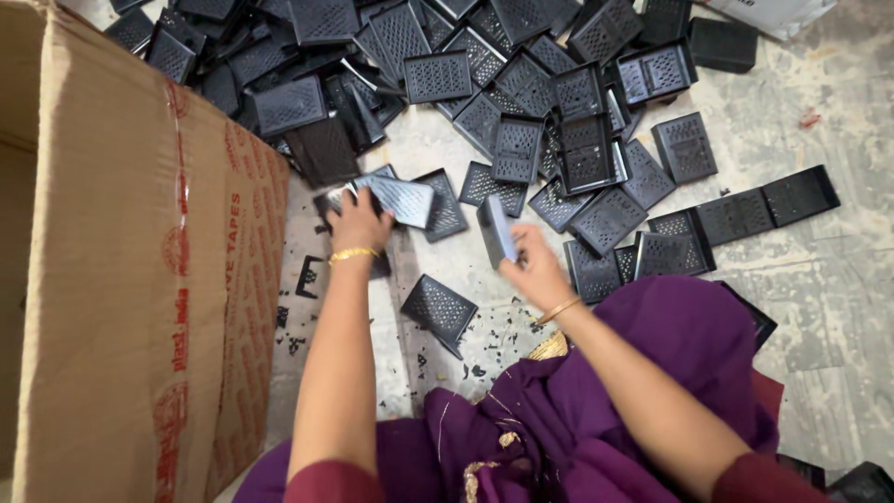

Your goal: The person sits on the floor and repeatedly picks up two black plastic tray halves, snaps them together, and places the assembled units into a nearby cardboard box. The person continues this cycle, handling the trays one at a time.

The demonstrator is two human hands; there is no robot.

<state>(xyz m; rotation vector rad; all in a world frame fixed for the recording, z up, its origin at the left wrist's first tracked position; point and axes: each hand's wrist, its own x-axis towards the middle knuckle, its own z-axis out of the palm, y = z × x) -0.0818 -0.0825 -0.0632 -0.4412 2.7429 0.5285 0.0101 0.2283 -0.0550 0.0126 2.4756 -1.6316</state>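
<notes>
Fingers of right hand (pixel 533 268) clenched on upright black grille piece (pixel 496 230), held just above concrete floor (pixel 819 307). Left hand (pixel 357 224) pressing down on grey-faced grille piece (pixel 400 198) at edge of black pile (pixel 521 84), beside cardboard box (pixel 140 279). Likely risks: pinched piece slipping loose; neighbours dragged along; plastic crumbs (pixel 475 326) underfoot.

Concrete floor (pixel 838 307) w/ black grille plates (pixel 521 84), cardboard box (pixel 112 279), black crumbs (pixel 484 326).
</notes>
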